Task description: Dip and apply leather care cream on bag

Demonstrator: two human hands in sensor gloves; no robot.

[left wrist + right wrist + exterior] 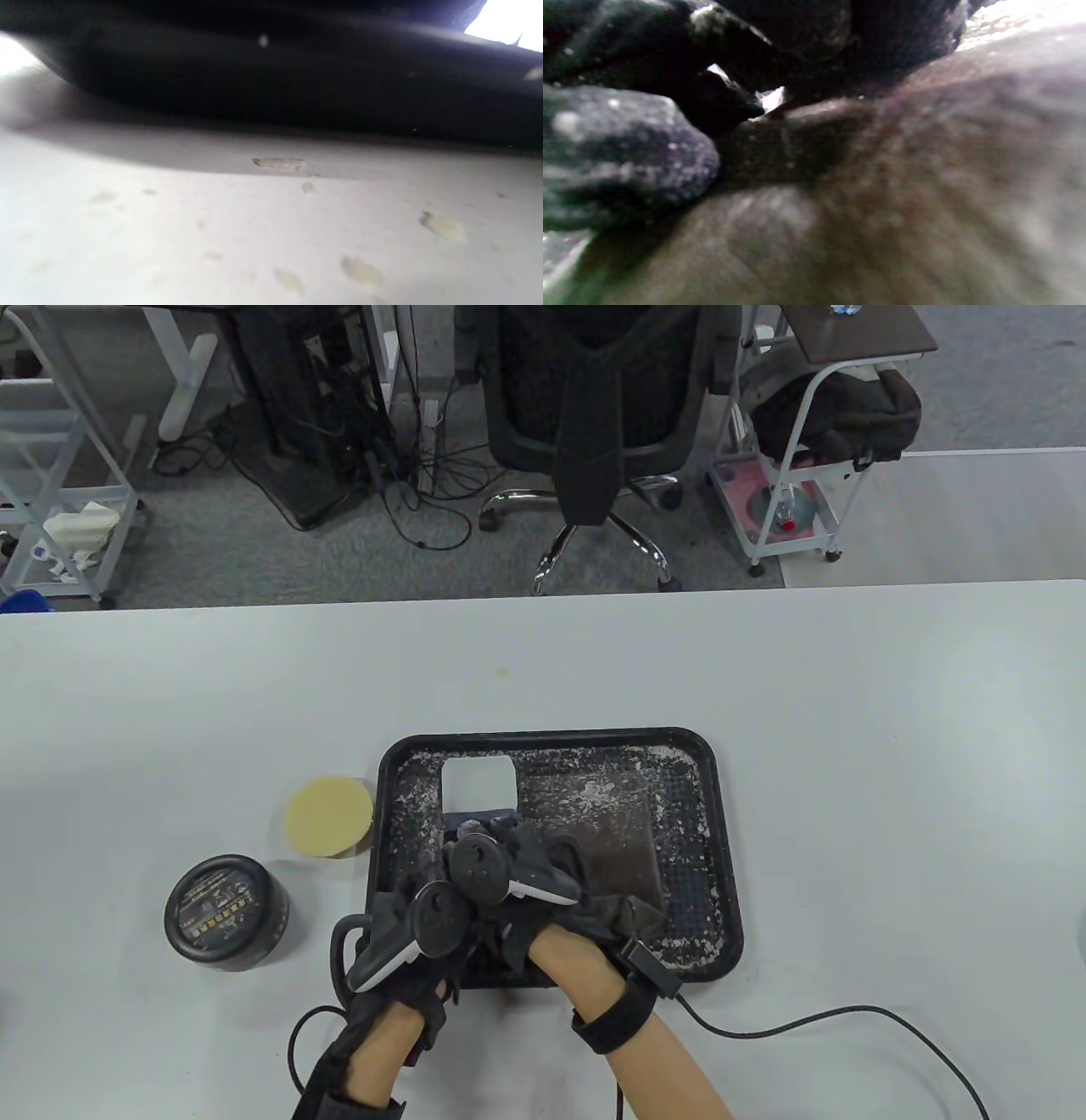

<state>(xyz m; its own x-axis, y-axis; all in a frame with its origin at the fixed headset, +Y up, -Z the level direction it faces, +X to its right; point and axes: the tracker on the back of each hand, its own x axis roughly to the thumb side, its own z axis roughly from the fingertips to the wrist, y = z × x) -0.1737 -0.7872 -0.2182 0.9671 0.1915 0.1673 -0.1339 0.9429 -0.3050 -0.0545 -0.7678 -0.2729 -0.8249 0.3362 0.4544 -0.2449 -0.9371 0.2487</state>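
Observation:
A dark brown leather bag (pixel 611 831) lies in a black tray (pixel 721 814) dusted with white flecks. My right hand (pixel 475 848) is on the bag's near left part, with a blue cloth (pixel 484 819) showing at its fingertips. In the right wrist view its curled gloved fingers (pixel 734 97) press down on the brown leather (pixel 903 169). My left hand (pixel 416 916) sits at the tray's near left corner, its fingers hidden under the tracker. The left wrist view shows only the tray's dark edge (pixel 271 76) above the table. A round yellow pad of cream (pixel 329 817) lies left of the tray.
A black round tin (pixel 225 912) stands on the table left of my hands. A white square (pixel 479 782) lies in the tray's far left corner. A black cable (pixel 831 1014) trails across the table to the right. An office chair (pixel 594 415) stands beyond the far edge.

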